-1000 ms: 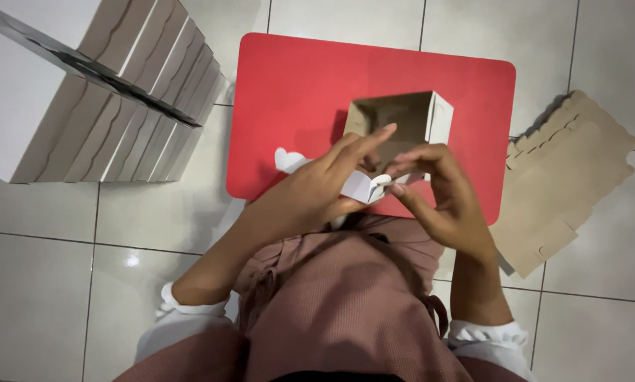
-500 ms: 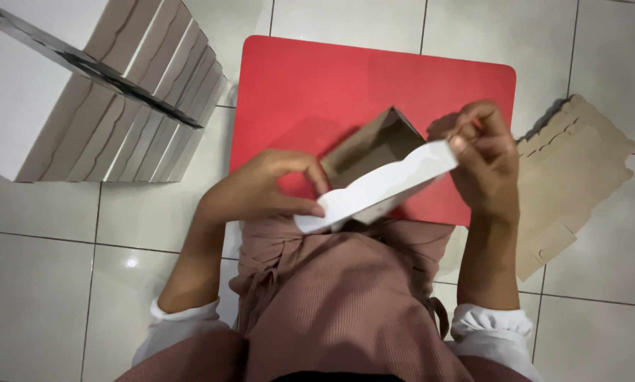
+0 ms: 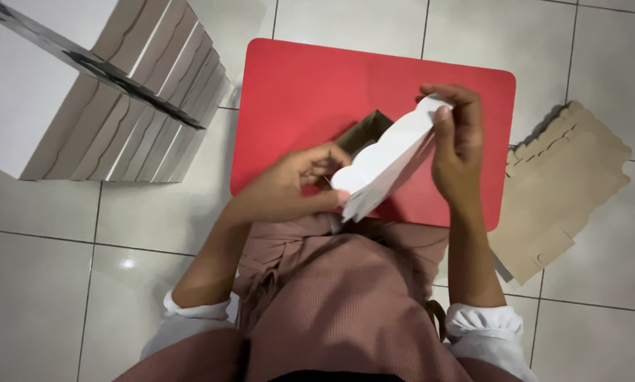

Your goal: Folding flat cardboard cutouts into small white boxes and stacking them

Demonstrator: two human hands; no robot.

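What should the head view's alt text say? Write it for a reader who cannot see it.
Two bare hands, left hand and right hand, hold a partly folded white cardboard box above a red board on a tiled floor. Stacked folded boxes lie left; flat brown cardboard blanks lie right.

head view: we look steeply down from above our lap | facing the red board point(image 3: 310, 106) on the tiled floor | close, board fills upper centre, folded stacks left of it, flat cardboard right | single view, nothing shared
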